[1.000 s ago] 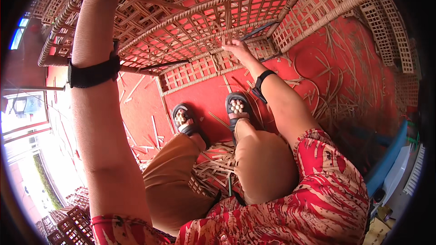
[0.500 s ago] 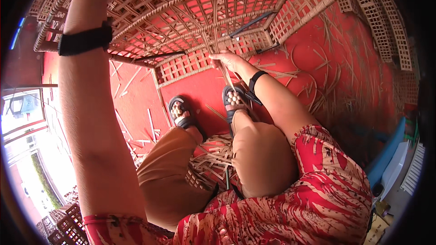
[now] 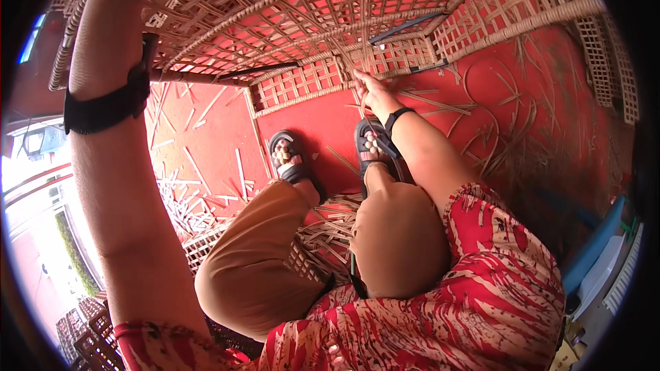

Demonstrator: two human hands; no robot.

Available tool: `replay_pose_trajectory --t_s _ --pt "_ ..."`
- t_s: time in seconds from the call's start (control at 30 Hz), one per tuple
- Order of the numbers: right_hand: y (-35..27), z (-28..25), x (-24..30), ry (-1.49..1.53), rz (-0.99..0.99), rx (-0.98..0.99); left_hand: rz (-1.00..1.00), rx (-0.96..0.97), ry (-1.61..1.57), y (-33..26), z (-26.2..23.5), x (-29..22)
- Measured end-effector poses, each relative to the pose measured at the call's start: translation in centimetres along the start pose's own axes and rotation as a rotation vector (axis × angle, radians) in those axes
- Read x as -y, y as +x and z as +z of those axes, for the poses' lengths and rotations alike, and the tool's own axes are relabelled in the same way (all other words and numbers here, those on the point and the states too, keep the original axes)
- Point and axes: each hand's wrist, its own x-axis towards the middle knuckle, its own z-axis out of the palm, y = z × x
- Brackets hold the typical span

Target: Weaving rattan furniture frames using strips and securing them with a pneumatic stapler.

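Observation:
A large woven cane piece with open lattice panels and wrapped rims stands in front of me. Low at its middle, my right hand is closed, fingers pinched on a thin cane strip at the lattice. Part of the strip is hidden by the fingers. My left forearm, with a black band at the wrist, reaches up past the top left edge of the picture. The left hand itself lies outside the view, so what it touches does not show.
Loose cane strips litter the red floor, with curled lengths at the right. Both sandalled feet stand close to the woven piece. Other lattice panels lean at far right, near a blue object. Dark woven baskets sit lower left.
The view has shifted, so the woven piece sits further right. My right hand's fingers now point up toward the lattice, and the strips that hung below it show less. The left forearm remains raised.

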Motion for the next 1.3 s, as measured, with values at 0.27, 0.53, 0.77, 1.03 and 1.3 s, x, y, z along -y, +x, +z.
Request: replay_pose_trajectory --t_s 0.27,0.53,0.77,1.03,1.3 --pt "0.7 -3.8 0.4 0.245 -0.004 -0.018 0.09 -0.072 -0.117 -1.2 -1.3 0.5" --pt "-1.6 -15.2 1.6 0.373 -0.285 0.003 0.387 -0.024 0.271 -1.1 1.0 -2.0" --pt "-19.0 -17.5 19.0 0.251 -0.816 -0.233 -0.038 -0.246 -0.406 -4.7 -2.6 -3.0" --pt "-41.5 -13.4 36.0 -0.678 -1.365 -0.823 -0.789 0.0 -0.817 -21.0 8.4 6.4" --pt "-47.7 2.3 26.2 -0.886 -1.855 -1.009 -1.433 0.233 -0.966 -33.7 20.2 10.5"
